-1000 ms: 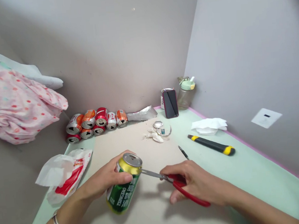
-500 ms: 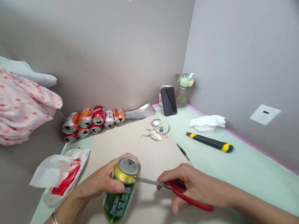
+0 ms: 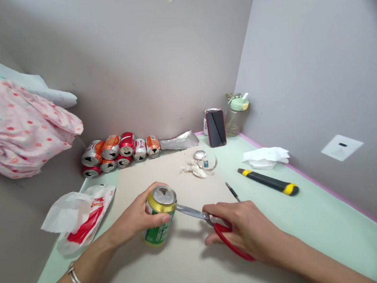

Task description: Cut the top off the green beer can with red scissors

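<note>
Can (image 3: 161,204) tilted more upright, left hand (image 3: 137,216) curled around it

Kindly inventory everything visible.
can: 1, green, centre
scissors: 1, red-handled, centre
other cans: 8, mixed, left
strip: 1, silver, back
phone: 1, black, back
container: 1, white, back
bottle: 1, green, corner
scraps: several, pale, centre
pen: 1, black, right
cutter: 1, black-yellow, right
tissue: 1, white, right
switchplate: 1, white, right
packet: 1, red-white, left
cloth: 1, pink, left
sheeting: 1, white, left
table: 1, mint, below
board: 1, beige, centre
bracelet: 1, silver, left
left hand: 1, centre
right hand: 1, centre
</note>
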The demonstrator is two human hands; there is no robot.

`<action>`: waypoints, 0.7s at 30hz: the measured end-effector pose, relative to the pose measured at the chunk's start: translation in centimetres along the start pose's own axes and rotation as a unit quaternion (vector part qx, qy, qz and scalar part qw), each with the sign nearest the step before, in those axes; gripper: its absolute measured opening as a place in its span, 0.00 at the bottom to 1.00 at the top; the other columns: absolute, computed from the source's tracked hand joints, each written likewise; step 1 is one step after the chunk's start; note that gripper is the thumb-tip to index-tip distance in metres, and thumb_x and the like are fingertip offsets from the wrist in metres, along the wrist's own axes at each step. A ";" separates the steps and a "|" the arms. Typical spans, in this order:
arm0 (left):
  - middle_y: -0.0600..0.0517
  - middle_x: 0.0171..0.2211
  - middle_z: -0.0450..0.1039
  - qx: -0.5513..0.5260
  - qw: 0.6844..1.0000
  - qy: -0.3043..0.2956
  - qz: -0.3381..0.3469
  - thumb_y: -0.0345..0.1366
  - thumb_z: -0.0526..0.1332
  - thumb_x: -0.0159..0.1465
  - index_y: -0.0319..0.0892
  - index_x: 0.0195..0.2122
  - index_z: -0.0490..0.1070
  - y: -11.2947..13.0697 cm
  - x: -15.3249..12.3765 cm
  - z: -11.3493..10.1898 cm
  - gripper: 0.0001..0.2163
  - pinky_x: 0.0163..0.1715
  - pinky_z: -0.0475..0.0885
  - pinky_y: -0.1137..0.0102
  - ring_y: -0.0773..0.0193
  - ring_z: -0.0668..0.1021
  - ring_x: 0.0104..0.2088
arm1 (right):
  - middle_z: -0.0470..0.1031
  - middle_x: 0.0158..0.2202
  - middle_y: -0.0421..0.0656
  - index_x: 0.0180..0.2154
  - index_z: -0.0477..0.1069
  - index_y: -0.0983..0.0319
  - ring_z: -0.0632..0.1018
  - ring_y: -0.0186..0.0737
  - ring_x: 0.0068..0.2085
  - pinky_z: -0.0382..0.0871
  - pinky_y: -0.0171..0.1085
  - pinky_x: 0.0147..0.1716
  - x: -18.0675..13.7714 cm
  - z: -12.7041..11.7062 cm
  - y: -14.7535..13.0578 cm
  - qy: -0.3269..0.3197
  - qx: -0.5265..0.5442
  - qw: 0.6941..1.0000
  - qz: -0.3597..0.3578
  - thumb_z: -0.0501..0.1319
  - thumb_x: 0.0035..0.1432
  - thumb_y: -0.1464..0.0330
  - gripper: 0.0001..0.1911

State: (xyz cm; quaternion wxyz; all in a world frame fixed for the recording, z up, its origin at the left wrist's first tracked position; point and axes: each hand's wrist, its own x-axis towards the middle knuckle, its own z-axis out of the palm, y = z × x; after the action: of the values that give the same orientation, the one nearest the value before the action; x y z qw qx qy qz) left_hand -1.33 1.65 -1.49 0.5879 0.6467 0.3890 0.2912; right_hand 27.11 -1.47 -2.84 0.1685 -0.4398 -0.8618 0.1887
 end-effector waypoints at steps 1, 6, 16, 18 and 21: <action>0.53 0.40 0.66 0.002 1.000 0.002 0.001 0.46 0.70 0.57 0.45 0.49 0.65 0.0 0.0 0.0 0.23 0.40 0.64 0.70 0.59 0.69 0.41 | 0.74 0.27 0.37 0.37 0.72 0.56 0.71 0.35 0.25 0.58 0.31 0.26 0.0 -0.1 -0.1 -0.009 0.005 1.000 0.006 0.63 0.59 0.45 0.21; 0.52 0.40 0.68 0.045 0.999 0.004 0.004 0.46 0.70 0.56 0.44 0.48 0.65 0.0 0.0 -0.1 0.23 0.40 0.66 0.70 0.58 0.70 0.41 | 0.73 0.25 0.35 0.33 0.71 0.56 0.72 0.35 0.25 0.56 0.31 0.25 0.0 -0.5 -0.5 -0.021 0.009 1.000 0.021 0.64 0.58 0.46 0.20; 0.50 0.47 0.70 0.175 0.959 0.222 0.004 0.43 0.70 0.56 0.47 0.50 0.64 1.0 0.0 1.6 0.24 0.46 0.67 0.66 0.53 0.72 0.47 | 0.81 0.33 0.43 0.48 0.73 0.57 0.79 0.42 0.30 0.59 0.34 0.27 0.0 -0.3 0.8 0.051 -0.093 0.994 0.021 0.64 0.61 0.50 0.22; 0.51 0.45 0.71 0.116 0.969 0.216 -0.013 0.45 0.69 0.58 0.47 0.51 0.63 0.9 0.0 1.3 0.23 0.46 0.67 0.65 0.54 0.73 0.45 | 0.80 0.30 0.41 0.47 0.74 0.57 0.77 0.40 0.28 0.58 0.33 0.27 0.0 -0.5 1.0 0.059 -0.075 0.995 0.028 0.64 0.61 0.49 0.22; 0.53 0.40 0.71 -0.001 0.993 0.110 -0.037 0.47 0.67 0.60 0.47 0.50 0.64 0.5 -0.1 0.6 0.21 0.42 0.67 0.67 0.57 0.73 0.42 | 0.77 0.27 0.38 0.43 0.74 0.56 0.73 0.36 0.25 0.57 0.32 0.26 0.0 -0.9 0.9 0.047 -0.041 0.998 0.026 0.63 0.59 0.46 0.22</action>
State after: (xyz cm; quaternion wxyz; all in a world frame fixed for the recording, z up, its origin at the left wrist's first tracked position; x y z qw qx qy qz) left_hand -0.82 1.26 -1.08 0.5528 0.5953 0.4743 0.3392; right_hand 28.09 -0.82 -2.48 0.1855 -0.4772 -0.8481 0.1364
